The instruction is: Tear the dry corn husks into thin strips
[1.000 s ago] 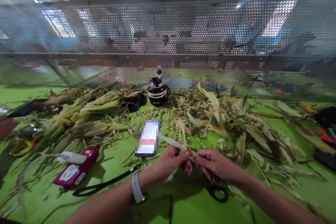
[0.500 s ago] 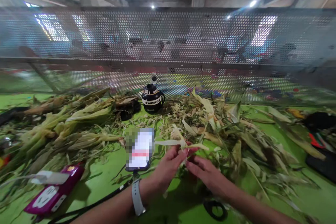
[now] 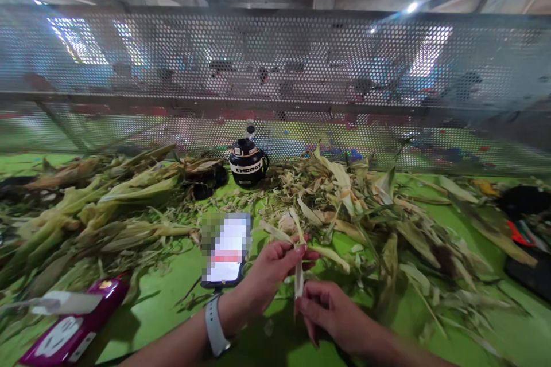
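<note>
Pale corn husk strips (image 3: 298, 275) are between my two hands, low in the middle of the view. My left hand (image 3: 275, 264), with a grey watch band on its wrist, pinches the strips where they cross; ends stick out up, left and right. Below it, my right hand (image 3: 329, 309) has its fingers closed on the lower end of a strip that hangs down from the left hand's grip. A phone (image 3: 228, 249) with a blurred screen lies just left of my left hand.
Heaps of corn husks lie at left (image 3: 129, 195) and right (image 3: 413, 229) on the green table (image 3: 159, 304). A black "ENERGY" mug (image 3: 247, 169) stands before a perforated metal screen (image 3: 275, 69). At lower left is a purple power bank (image 3: 73, 327) with a white plug.
My right hand has moved down, away from my left hand, drawing a husk strip downward between them. My left hand keeps its pinch. The view has shifted slightly.
</note>
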The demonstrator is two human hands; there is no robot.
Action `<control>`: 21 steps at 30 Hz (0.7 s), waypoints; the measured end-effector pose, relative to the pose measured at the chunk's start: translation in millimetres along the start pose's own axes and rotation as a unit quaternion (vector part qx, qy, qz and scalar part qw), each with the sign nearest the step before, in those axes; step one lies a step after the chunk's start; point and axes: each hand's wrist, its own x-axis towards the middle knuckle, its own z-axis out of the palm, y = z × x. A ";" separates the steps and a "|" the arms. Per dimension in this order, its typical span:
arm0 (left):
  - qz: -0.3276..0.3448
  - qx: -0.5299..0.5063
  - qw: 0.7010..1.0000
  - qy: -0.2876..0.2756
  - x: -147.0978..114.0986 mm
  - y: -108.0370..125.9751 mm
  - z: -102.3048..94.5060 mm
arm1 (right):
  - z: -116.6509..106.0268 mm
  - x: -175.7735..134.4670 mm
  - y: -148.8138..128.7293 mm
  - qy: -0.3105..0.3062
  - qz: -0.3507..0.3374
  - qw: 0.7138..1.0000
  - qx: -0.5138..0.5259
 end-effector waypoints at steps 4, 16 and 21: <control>-0.033 0.014 0.999 -0.008 -0.8 4.8 -3.5 | 4.5 -7.9 -2.8 0.009 0.009 0.997 -0.082; 0.027 0.191 0.974 -0.118 -7.4 -0.7 -1.7 | -49.3 -9.5 -54.6 0.121 -0.022 0.969 -0.215; 0.026 0.263 0.953 -0.147 -7.1 -2.9 -2.5 | -42.9 3.6 -37.0 0.161 -0.012 0.978 -0.135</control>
